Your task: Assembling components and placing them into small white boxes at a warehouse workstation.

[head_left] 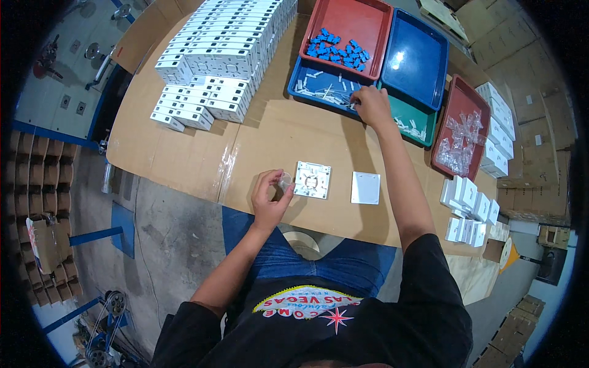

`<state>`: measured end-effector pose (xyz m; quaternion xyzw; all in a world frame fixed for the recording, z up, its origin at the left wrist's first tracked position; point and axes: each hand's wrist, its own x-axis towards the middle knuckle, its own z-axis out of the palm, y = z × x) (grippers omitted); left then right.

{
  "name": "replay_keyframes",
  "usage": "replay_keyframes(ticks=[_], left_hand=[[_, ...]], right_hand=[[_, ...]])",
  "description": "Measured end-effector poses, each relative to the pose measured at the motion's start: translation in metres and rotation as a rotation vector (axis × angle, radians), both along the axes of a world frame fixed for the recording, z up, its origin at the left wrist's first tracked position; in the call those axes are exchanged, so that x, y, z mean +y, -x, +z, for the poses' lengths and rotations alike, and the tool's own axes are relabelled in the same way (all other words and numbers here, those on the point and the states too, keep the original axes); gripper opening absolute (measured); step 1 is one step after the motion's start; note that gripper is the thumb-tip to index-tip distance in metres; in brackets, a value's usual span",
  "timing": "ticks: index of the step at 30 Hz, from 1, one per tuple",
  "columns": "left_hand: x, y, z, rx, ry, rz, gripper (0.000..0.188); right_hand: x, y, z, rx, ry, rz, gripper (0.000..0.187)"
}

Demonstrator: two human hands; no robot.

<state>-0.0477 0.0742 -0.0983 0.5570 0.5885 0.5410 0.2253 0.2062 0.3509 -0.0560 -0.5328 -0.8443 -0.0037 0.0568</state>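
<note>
Right hand (372, 105): fingers at the right-hand corner of the near blue tray (311, 99); whether they grip anything cannot be told. Draw small white parts (330, 94) singly, without scattering neighbours. Left hand (269, 197): thumb and fingers curled around a clear piece (284, 181); hold lightly. At its 2 o'clock, keep the white housing (312, 180) flat. At the housing's 3 o'clock: white plate (365, 187).

Left forearm (230, 267) angles forward and inward, left hand (269, 201) close in, thumb and fingers (268, 178) curved toward each other. Right arm (402, 175) stretches farther forward, right hand (372, 105) back-up, fingertips partly hidden.
</note>
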Motion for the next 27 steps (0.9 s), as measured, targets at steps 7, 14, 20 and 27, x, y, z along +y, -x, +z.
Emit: replay_keyframes(ticks=[7, 14, 20, 27], left_hand=[[-0.003, -0.001, -0.003, 0.019, 0.021, -0.009, 0.043], [-0.006, 0.001, -0.01, 0.07, -0.018, 0.053, 0.042], [0.001, -0.003, -0.001, 0.096, -0.038, 0.008, 0.041], [0.0, -0.001, -0.012, 0.09, -0.079, 0.021, 0.043]], right_hand=[[-0.006, -0.003, 0.005, 0.091, -0.02, -0.032, 0.009], [-0.074, 0.014, 0.025, 0.772, 0.265, -0.118, 0.017], [-0.168, 0.052, 0.021, 1.044, 0.558, -0.036, 0.022], [-0.215, 0.091, 0.027, 0.819, 0.46, -0.009, 0.016]])
